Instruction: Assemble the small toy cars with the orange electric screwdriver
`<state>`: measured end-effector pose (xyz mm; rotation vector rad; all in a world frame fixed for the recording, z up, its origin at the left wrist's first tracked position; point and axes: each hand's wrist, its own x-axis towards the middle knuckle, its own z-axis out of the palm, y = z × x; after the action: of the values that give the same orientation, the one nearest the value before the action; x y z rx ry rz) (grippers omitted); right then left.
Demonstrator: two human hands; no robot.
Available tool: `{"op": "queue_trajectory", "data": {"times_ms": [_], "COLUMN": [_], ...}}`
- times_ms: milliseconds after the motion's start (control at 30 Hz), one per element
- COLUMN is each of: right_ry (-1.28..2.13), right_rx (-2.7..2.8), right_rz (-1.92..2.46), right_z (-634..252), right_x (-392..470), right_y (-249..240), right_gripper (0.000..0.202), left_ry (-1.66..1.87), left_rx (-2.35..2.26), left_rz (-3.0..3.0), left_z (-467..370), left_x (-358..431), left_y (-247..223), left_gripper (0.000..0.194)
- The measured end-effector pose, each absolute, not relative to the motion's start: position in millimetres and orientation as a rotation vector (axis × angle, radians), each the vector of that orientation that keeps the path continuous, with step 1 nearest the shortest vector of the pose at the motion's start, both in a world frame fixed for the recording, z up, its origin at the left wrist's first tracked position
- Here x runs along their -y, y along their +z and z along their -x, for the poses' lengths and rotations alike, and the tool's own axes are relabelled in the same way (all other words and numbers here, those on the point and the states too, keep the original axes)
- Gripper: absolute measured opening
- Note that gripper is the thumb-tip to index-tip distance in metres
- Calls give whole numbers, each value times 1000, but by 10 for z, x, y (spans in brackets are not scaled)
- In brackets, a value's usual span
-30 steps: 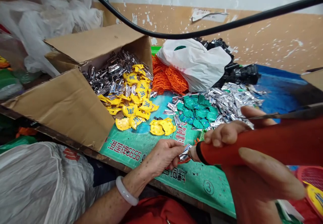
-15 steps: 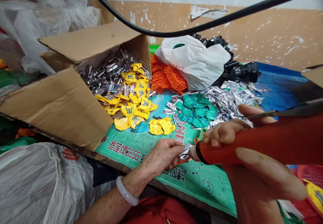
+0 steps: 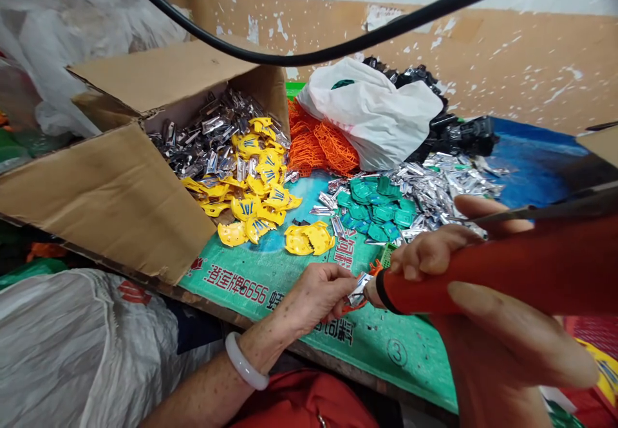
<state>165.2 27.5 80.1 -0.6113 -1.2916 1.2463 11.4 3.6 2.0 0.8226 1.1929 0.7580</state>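
Observation:
My left hand (image 3: 316, 293), a white bangle (image 3: 245, 365) on its wrist, pinches a small shiny silver part (image 3: 358, 289) with an orange piece (image 3: 356, 306) beneath it. Its fingers partly cover both. My right hand (image 3: 521, 334) is wrapped around a thick red electric screwdriver (image 3: 497, 273) with a black ring near its nose. The tool's narrow front end meets the silver part; its very tip is hard to make out. Beyond the hands lie yellow plastic shells (image 3: 309, 238) and a heap of green plastic parts (image 3: 383, 209).
A tilted cardboard box (image 3: 103, 190) spills silver parts and yellow shells at left. Orange netted pieces (image 3: 313, 148), a white plastic bag (image 3: 371, 109) and black parts (image 3: 463, 137) stand behind. Silver pieces (image 3: 449, 183) lie at right. A black cable (image 3: 290, 60) hangs across the top.
The screwdriver's nose and the silver part stay together, shifted only slightly in view. The black cable has swung a little left. Both hands keep their hold.

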Motion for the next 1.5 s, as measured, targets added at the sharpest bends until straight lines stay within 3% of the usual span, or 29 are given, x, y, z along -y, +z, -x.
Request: {"op": "queue_trajectory", "data": {"times_ms": [467,967,1500], "right_ry": [1320,1441,1172], "right_rx": [1287,1294,1531], "right_rz": [563,506,743], "right_z": [-1674,-1740,-1625], "right_x": [-259,-244,-196], "right_y": [801,782,838], "right_gripper": [55,54,46], "left_ry": [765,807,894], "left_rx": [-1192,-1297,-1317], "left_rz": [-832,-1120,-1083], "left_z": [-166,-199,-258], "left_x": [-49,-77,-82], "left_y": [74,-11,24], "left_gripper": [14,18,20]}}
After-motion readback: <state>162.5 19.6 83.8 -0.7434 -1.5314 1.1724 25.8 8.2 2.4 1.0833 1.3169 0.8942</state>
